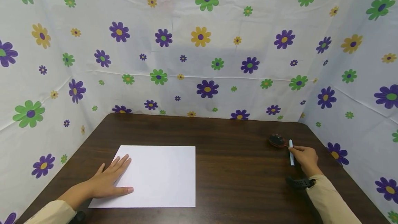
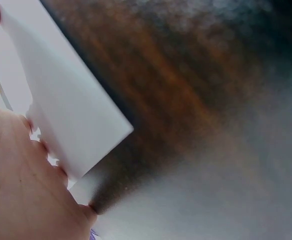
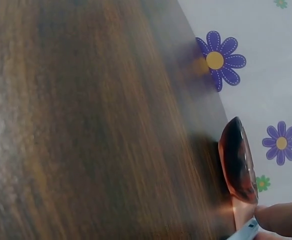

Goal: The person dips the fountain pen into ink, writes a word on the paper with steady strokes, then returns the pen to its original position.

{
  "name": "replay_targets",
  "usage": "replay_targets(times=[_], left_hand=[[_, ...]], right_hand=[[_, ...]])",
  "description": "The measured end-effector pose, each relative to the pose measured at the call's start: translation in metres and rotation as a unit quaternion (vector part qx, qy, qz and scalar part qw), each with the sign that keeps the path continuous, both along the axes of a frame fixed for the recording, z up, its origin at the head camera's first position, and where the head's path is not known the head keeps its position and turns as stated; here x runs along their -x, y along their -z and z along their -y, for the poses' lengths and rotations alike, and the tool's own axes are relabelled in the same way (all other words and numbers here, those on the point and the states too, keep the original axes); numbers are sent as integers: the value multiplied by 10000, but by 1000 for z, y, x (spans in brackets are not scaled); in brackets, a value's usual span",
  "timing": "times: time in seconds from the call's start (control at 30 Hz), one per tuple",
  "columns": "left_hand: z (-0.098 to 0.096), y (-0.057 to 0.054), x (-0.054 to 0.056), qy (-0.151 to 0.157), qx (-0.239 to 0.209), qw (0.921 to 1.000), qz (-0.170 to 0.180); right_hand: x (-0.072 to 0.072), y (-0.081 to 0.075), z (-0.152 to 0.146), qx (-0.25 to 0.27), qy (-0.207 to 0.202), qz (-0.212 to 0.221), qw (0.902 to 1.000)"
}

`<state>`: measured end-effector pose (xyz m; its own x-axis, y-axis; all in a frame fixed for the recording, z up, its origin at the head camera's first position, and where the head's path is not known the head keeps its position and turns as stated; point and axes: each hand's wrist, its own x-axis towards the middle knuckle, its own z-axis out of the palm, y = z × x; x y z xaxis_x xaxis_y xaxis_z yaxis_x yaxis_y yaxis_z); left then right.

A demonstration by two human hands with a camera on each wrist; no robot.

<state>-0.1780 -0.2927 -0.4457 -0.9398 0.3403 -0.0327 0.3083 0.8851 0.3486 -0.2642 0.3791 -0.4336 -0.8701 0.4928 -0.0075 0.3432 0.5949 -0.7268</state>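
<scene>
A blank white sheet of paper (image 1: 161, 177) lies on the dark wooden table, left of the middle. On its left part rests my left hand (image 1: 109, 180), palm down with fingers spread. In the left wrist view a corner of the paper (image 2: 81, 110) shows beside the palm. At the far right, my right hand (image 1: 304, 158) pinches a slim pale blue marker (image 1: 291, 158) between thumb and fingers. Just left of it is a glossy dark oval thing, spoon-like with a reddish rim (image 1: 276, 140); its narrow neck reaches the fingertips. Whether the fingers hold this neck too is hard to tell.
The brown table (image 1: 236, 175) has rounded far corners. White cloth (image 1: 177, 16) printed with purple, green and yellow flowers hangs behind it and along both sides. A dark strap (image 1: 300, 183) sits around the right wrist.
</scene>
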Motion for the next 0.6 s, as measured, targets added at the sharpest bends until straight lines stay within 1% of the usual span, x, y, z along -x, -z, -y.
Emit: replay_targets(times=[0.2, 0.37, 0.6], left_hand=[[-4, -5, -4, 2, 2, 10000, 87], [-4, -3, -7, -50, -6, 10000, 76], [-2, 0, -2, 31, -89, 9999, -134]], right_hand=[[1, 2, 2, -76, 220, -30, 9997], [4, 5, 5, -153, 352, -105, 9992], [8, 4, 4, -1, 570, -44, 9984]])
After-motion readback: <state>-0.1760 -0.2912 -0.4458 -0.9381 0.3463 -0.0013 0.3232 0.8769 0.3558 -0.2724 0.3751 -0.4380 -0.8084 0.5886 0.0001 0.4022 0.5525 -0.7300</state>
